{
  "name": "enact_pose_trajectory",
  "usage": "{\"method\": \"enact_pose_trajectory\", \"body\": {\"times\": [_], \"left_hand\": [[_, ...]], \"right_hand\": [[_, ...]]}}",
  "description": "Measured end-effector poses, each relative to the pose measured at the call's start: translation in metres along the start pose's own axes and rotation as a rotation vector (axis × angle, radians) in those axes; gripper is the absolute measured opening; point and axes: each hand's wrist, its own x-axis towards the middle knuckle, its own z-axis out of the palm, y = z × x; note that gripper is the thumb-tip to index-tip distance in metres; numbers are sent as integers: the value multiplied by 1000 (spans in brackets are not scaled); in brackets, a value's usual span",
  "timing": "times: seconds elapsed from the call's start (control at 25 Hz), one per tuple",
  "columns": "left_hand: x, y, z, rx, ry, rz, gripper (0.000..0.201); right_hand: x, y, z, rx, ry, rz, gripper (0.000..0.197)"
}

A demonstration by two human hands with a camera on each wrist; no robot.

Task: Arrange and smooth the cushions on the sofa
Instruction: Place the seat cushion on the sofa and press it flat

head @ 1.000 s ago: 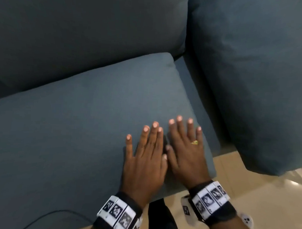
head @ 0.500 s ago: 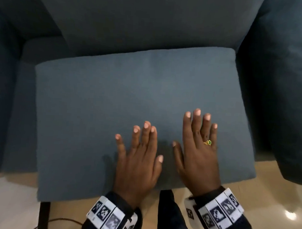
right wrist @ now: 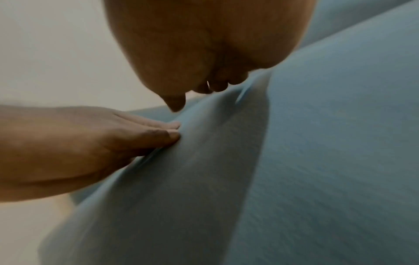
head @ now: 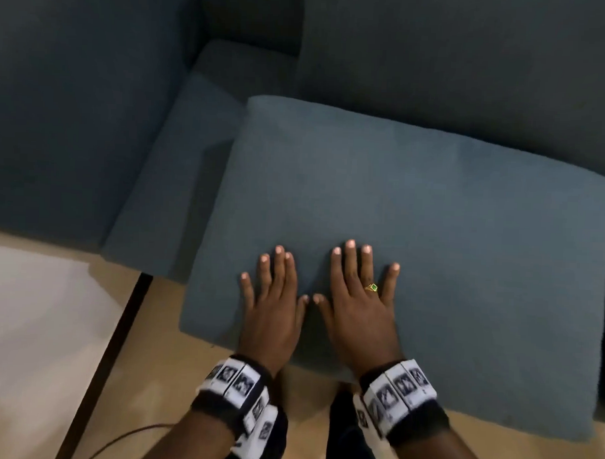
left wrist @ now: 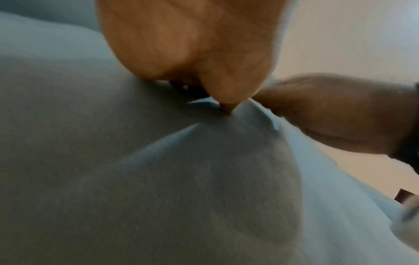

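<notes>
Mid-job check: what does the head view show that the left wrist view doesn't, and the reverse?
Only the head view: the whole seat cushion, its front edge overhanging the floor; the sofa backrest; a ring; both wristbands.

Only the left wrist view: creases fanning from under the left hand, whose thumb tip digs into the fabric.

Both: the left hand and right hand flat on the cushion, side by side.

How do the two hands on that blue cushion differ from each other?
The right hand wears a gold ring with a green stone; the left hand has no ring showing. The right hand's fingers spread wider and reach further up the seat cushion than the left's. Both lie flat, palms down, side by side near the cushion's front edge, with banded wrists.
</notes>
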Motion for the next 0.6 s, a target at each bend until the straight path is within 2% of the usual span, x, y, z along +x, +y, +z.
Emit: {"method": "enact_pose_trajectory", "body": {"times": [0.08, 0.16, 0.28, 0.4, 0.52, 0.56, 0.6], "left_hand": [[-1, -26, -9, -64, 38, -26, 65], [-3, -50, -12, -150, 92, -190, 63], [-21, -80, -4, -232, 33, -302, 65], [-21, -104, 0, -409, 140, -472, 63], [-29, -117, 9, -532, 11, -564, 69], [-32, -120, 7, -589, 15, -605, 67], [-30, -127, 9, -648, 104, -643, 66]], "right_hand": [[16, -29, -1, 24, 71, -144, 65], [31, -53, 6, -28, 47, -265, 67], [44, -85, 13, -58, -91, -273, 71], [58, -114, 18, -46, -90, -403, 64], [63, -130, 27, -117, -190, -484, 64], [60, -134, 31, -133, -191, -522, 66], [60, -137, 32, -126, -152, -570, 68]]}}
